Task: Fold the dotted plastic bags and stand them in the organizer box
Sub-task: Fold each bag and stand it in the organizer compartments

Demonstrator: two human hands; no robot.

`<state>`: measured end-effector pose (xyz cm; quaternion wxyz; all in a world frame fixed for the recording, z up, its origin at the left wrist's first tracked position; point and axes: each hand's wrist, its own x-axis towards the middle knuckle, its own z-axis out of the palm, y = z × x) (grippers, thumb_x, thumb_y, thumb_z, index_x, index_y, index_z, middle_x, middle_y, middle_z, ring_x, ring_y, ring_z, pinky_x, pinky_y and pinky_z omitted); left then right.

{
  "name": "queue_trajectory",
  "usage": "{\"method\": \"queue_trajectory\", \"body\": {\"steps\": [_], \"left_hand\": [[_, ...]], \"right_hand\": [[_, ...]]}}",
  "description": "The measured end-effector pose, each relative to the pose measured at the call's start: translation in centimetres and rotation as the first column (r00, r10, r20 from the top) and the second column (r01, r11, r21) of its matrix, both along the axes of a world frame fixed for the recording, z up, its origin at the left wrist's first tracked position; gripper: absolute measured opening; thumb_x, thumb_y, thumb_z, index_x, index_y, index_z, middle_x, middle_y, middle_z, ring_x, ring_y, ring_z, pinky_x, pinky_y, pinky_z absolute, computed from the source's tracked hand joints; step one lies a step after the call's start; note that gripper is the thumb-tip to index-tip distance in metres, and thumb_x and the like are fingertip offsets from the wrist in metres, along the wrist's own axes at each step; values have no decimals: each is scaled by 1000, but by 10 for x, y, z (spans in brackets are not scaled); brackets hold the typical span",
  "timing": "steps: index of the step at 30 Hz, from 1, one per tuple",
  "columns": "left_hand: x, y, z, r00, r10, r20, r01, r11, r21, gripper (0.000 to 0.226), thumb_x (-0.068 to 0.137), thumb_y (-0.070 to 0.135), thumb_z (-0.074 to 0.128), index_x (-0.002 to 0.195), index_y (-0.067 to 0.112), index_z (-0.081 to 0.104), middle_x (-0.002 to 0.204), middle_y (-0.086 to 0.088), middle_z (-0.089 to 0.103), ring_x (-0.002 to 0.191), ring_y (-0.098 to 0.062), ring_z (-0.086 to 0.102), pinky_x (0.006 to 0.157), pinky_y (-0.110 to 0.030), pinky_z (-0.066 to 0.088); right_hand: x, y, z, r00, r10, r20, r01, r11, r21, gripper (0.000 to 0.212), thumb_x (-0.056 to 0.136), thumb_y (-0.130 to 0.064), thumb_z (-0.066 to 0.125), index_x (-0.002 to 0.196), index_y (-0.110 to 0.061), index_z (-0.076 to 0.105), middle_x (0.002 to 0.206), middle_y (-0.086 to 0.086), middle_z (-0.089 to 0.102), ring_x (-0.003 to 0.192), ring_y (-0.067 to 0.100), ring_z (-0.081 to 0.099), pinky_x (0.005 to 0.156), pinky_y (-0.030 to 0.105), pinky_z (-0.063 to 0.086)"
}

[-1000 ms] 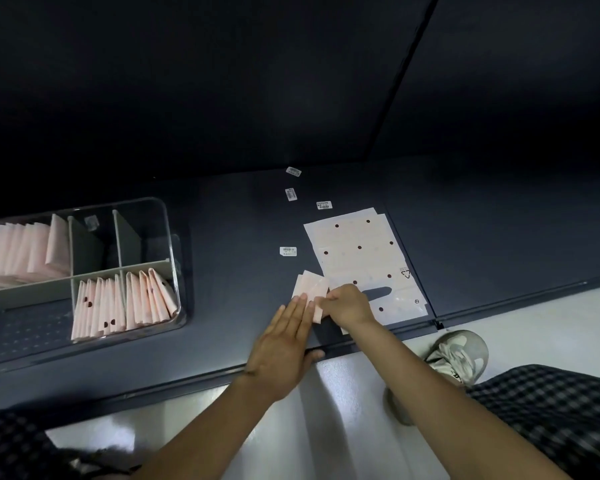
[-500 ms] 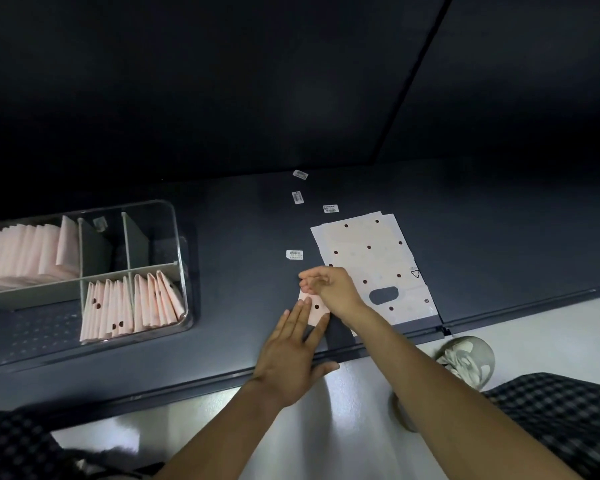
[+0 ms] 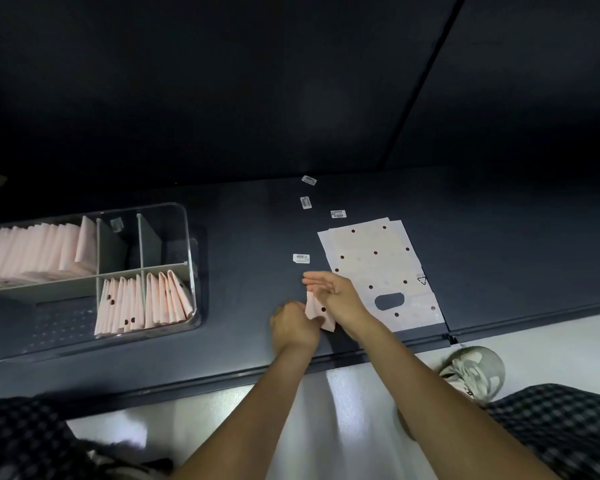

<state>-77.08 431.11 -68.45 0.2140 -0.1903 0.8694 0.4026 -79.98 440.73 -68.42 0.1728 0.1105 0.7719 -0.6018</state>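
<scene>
A small folded pink dotted bag (image 3: 318, 311) is held between both hands near the counter's front edge. My left hand (image 3: 293, 329) grips its left side with curled fingers. My right hand (image 3: 333, 296) holds its top right, fingers reaching left over it. To the right, a flat stack of pink dotted bags (image 3: 378, 265) with a handle cut-out lies on the dark counter. At the left stands the clear organizer box (image 3: 191, 233) with grey dividers; several folded bags (image 3: 142, 299) stand in its front compartments and more folded bags (image 3: 39, 251) fill the back left one.
Several small white barcode stickers (image 3: 301, 258) lie on the dark counter (image 3: 257, 237) behind my hands. A dark wall rises behind the counter. A sneaker (image 3: 471, 370) rests on the pale floor below the counter's edge, beside checked fabric.
My left hand, flat on the counter before, has curled and now grips the folded bag. The bag has come up off the counter between both hands.
</scene>
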Motion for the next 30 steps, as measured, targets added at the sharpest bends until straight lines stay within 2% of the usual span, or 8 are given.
{"method": "queue_trajectory", "body": {"steps": [3, 8, 12, 14, 17, 21, 26, 30], "left_hand": [[-2, 2, 3, 1000, 20, 14, -20, 1000, -20, 14, 88, 21, 61, 98, 13, 66, 112, -10, 63, 115, -24, 49, 84, -25, 40], [1, -2, 23, 998, 44, -35, -43, 998, 40, 13, 87, 6, 51, 93, 17, 45, 109, -10, 63, 104, -30, 57, 77, -31, 41], [-2, -39, 47, 939, -258, -229, 248, 966, -73, 24, 84, -2, 42, 99, 15, 34, 94, -14, 61, 88, -37, 57, 65, -35, 36], [-4, -68, 60, 862, -410, -297, 383, 912, -146, 27, 82, -4, 41, 102, 13, 36, 90, -15, 59, 84, -37, 55, 64, -37, 36], [-6, -113, 73, 739, -511, -439, 395, 857, -333, 16, 87, 5, 50, 100, 12, 45, 90, -7, 59, 88, -29, 53, 72, -35, 34], [-5, -162, 71, 700, -409, -585, 84, 861, -501, 11, 89, 22, 61, 85, 12, 60, 83, -5, 61, 79, -27, 55, 72, -39, 44], [5, -202, 44, 763, -526, -376, 170, 724, -669, 29, 92, 42, 53, 92, 19, 70, 97, -8, 55, 91, -29, 51, 77, -39, 39], [12, -219, 29, 758, -581, -297, 230, 664, -712, 37, 94, 52, 41, 97, 28, 69, 108, -4, 50, 100, -26, 44, 81, -38, 34]], "right_hand": [[4, 1, -1, 997, 72, -33, -72, 997, 0, 37, 93, 11, 40, 119, -6, 60, 116, 3, 62, 109, 10, 55, 90, 9, 43], [11, -1, 3, 976, 187, -113, -172, 977, 129, 42, 88, 15, 39, 112, -8, 65, 116, 9, 65, 110, 15, 57, 94, 17, 42], [11, 4, 14, 827, 539, -161, -347, 714, 607, 22, 91, -9, 55, 108, -18, 67, 94, -11, 57, 106, 13, 41, 92, 23, 29], [9, -1, 26, 789, 595, -155, -343, 634, 693, 13, 91, -24, 59, 100, -23, 68, 88, -16, 56, 101, 9, 40, 89, 26, 27], [9, -26, 44, 837, 506, -210, -311, 754, 578, 8, 89, -23, 61, 88, -19, 68, 74, -15, 57, 77, 8, 50, 74, 26, 39], [11, -64, 56, 947, 221, -231, -140, 936, 324, 11, 90, -15, 60, 81, -17, 65, 68, -12, 58, 63, 1, 50, 61, 11, 39], [13, -102, 60, 993, -17, -114, 15, 1000, -14, 12, 91, -9, 58, 84, -10, 68, 57, -13, 57, 54, -4, 49, 54, 6, 39], [14, -130, 61, 990, 0, -140, 9, 998, 66, 12, 90, -9, 59, 90, -6, 71, 66, -9, 64, 62, 0, 55, 63, 16, 42]]}}
